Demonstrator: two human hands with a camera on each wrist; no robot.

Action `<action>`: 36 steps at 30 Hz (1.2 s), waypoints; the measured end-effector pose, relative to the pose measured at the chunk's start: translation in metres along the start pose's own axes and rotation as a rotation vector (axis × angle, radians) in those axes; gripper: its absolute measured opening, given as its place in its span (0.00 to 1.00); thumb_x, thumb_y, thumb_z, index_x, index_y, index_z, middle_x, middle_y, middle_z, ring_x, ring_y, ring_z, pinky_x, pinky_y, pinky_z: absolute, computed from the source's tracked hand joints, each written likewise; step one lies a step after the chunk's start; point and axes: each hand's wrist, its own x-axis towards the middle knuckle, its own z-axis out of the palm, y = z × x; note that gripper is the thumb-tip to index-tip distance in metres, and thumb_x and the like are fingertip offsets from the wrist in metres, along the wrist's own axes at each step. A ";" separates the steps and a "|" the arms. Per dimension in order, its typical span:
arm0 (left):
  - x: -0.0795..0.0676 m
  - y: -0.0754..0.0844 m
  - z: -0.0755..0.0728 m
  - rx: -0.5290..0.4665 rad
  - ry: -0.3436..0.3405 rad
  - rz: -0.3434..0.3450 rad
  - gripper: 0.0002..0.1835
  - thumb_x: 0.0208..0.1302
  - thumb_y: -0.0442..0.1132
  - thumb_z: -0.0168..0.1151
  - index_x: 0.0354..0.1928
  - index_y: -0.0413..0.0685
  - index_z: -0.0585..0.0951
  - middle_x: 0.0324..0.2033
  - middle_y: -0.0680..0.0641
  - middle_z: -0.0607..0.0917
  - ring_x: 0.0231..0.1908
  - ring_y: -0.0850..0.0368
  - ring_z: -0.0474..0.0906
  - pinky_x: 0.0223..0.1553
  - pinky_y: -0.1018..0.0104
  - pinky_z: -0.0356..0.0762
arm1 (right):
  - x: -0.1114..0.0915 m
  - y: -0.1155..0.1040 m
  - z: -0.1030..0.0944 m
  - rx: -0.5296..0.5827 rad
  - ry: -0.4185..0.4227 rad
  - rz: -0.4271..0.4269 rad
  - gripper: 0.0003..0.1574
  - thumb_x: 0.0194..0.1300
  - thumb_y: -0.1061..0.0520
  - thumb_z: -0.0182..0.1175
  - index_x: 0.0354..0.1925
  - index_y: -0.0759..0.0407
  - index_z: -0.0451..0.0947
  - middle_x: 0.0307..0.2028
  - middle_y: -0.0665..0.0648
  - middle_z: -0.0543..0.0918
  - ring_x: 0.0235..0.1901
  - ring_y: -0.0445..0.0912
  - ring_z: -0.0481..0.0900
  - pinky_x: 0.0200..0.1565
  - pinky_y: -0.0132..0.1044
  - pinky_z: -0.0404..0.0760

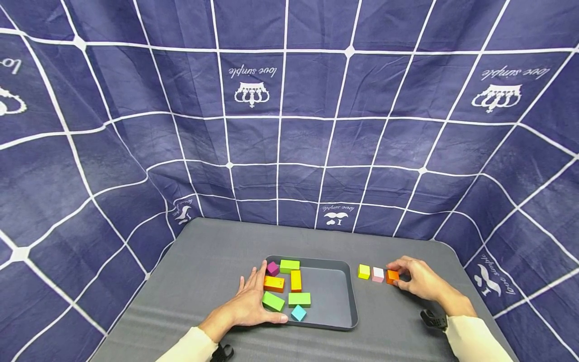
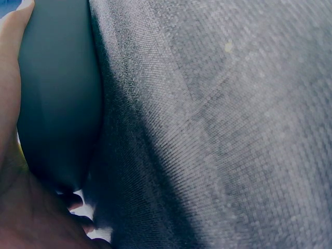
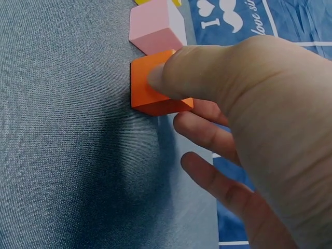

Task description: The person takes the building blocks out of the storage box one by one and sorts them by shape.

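My right hand (image 1: 419, 279) pinches an orange cube (image 3: 145, 83) between thumb and fingers at the right end of a short row. Beside that cube stand a pink cube (image 1: 377, 274) and a yellow cube (image 1: 364, 271). My left hand (image 1: 248, 301) lies spread around the near left corner of a dark grey tray (image 1: 332, 301). Its thumb reaches along the front rim and its straight fingers run up the left side. In the left wrist view, the tray's outer wall (image 2: 59, 104) shows beside the palm.
Inside the tray's left half lie several blocks: green blocks (image 1: 299, 300), an orange block (image 1: 274, 284), a yellow block (image 1: 296, 281), a purple cube (image 1: 273, 268) and a light blue cube (image 1: 298, 312). A grey cloth (image 1: 217, 246) covers the table. Blue curtains (image 1: 307, 141) surround it.
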 end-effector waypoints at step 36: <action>-0.001 -0.001 0.000 -0.004 -0.011 0.015 0.90 0.52 0.73 0.90 0.96 0.39 0.37 0.95 0.31 0.51 0.94 0.25 0.45 0.88 0.16 0.36 | 0.021 -0.085 0.006 -0.139 0.033 -0.126 0.28 0.63 0.66 0.84 0.62 0.59 0.92 0.54 0.53 0.91 0.47 0.41 0.87 0.50 0.43 0.89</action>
